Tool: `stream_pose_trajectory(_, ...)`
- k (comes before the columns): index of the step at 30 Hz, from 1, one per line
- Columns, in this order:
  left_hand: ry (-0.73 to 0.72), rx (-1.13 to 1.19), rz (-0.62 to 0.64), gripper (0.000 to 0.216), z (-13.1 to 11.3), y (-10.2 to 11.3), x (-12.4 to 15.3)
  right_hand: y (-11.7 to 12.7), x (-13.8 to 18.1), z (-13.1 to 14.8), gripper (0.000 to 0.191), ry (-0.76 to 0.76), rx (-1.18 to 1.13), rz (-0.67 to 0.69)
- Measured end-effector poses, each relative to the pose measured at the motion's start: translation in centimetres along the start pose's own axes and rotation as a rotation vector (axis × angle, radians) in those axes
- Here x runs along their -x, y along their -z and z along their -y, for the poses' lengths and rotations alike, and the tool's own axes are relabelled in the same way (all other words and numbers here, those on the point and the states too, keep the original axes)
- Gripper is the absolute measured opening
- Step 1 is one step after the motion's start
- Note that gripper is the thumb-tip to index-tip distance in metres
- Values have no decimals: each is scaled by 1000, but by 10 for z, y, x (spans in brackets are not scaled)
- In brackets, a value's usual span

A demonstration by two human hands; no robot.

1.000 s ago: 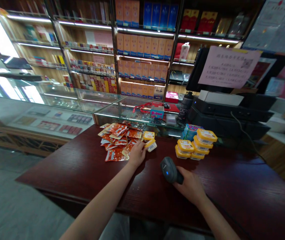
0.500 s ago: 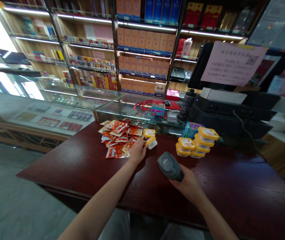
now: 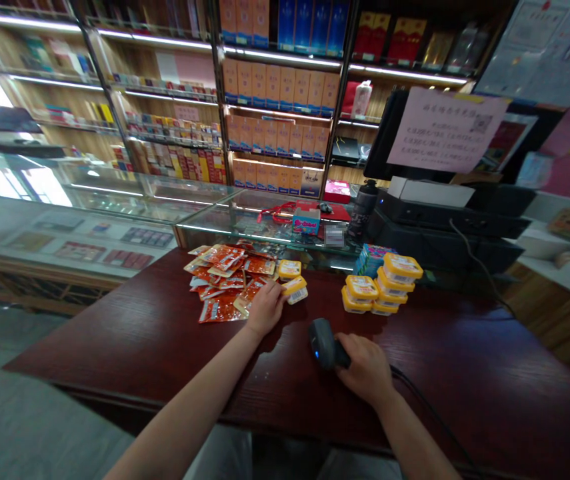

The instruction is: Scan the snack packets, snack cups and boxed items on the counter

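My left hand (image 3: 265, 308) pinches a small yellow snack tub (image 3: 295, 289) tilted on its side, its white barcode label facing right, just above the dark red wooden counter (image 3: 139, 333). My right hand (image 3: 367, 369) is wrapped round a dark grey barcode scanner (image 3: 322, 343) with a blue light, its head pointing left towards the tub. Another yellow tub (image 3: 289, 269) lies behind the held one. A heap of orange-red snack packets (image 3: 225, 280) spreads to the left of my left hand. A stack of several yellow tubs (image 3: 382, 283) stands to the right.
A glass display case (image 3: 265, 227) borders the counter's far edge. A black till and monitor with a pink notice (image 3: 445, 130) stand at the back right, beside a dark bottle (image 3: 361, 210). The scanner's cable (image 3: 429, 407) trails right. Shelves of boxed goods (image 3: 275, 100) fill the back wall.
The scanner dipped lower and its blue light shows again after being raised half a second ago. My left hand keeps the yellow tub tilted in the same place.
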State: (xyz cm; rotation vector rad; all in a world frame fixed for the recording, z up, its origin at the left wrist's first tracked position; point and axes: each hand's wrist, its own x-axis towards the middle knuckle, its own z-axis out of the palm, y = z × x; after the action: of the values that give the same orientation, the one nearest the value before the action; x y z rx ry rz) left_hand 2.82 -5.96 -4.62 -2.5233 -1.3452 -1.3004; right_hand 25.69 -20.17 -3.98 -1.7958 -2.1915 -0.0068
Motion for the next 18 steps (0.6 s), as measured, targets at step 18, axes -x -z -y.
stream_pose_trajectory(18,-580,-52,237,17,-107,-45,-109,-2,-4,-4,37,-4,-74,-49)
